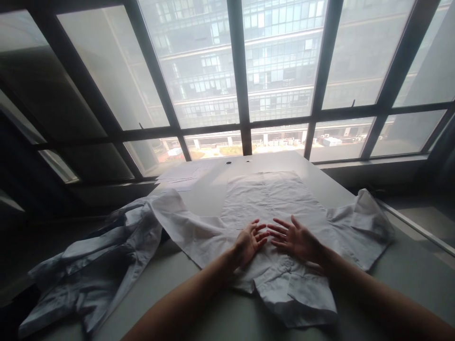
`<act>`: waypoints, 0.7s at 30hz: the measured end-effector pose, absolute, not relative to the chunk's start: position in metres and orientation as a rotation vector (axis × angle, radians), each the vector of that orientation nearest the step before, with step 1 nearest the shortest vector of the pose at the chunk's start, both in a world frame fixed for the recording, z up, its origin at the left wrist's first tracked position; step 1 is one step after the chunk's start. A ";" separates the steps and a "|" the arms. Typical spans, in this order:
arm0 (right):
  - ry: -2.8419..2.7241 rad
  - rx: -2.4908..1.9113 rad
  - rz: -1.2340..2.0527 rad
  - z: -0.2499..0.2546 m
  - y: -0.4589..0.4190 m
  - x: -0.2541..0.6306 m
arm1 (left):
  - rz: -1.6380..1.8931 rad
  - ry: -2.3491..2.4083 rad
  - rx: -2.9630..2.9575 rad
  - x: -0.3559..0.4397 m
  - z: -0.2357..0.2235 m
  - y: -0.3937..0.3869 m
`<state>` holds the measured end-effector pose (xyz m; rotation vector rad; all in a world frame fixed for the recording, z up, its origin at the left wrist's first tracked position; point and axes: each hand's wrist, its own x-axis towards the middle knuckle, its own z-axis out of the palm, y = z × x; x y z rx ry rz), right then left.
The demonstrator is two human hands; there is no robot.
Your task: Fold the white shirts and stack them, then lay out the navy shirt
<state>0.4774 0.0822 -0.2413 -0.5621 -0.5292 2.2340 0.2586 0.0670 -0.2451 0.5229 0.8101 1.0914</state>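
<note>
A white long-sleeved shirt [263, 199] lies spread on the white table [206, 203], its body toward the window and its collar end near me. One sleeve stretches to the left, the other out to the right side. Over the middle of the shirt is my left hand [250, 241], fingers apart and holding nothing. Facing it, my right hand [293, 239] is open too, palm turned inward, with its fingertips close to those of the left. Whether either hand touches the cloth I cannot tell.
Another heap of white clothing [99, 255] hangs over the table's left side, meeting the left sleeve. Sheets of paper [183, 175] lie at the far left corner. A round hole [228, 163] shows near the far edge. Large windows [280, 61] stand behind the table.
</note>
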 end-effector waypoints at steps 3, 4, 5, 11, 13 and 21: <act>-0.441 -0.686 2.097 -0.252 0.102 0.493 | 1.114 0.867 0.541 0.261 -0.244 0.064; -0.401 -0.718 2.015 -0.255 0.113 0.503 | 1.116 0.883 0.541 0.261 -0.243 0.063; -0.359 -0.742 1.925 -0.257 0.123 0.514 | 1.114 0.890 0.537 0.260 -0.242 0.064; -0.241 -0.756 1.582 -0.264 0.162 0.576 | 1.093 0.866 0.450 0.256 -0.240 0.069; -0.235 -0.732 1.514 -0.266 0.163 0.583 | 1.164 0.939 0.485 0.259 -0.242 0.066; -0.266 -0.727 1.499 -0.272 0.162 0.573 | 1.211 0.986 0.644 0.294 -0.226 0.057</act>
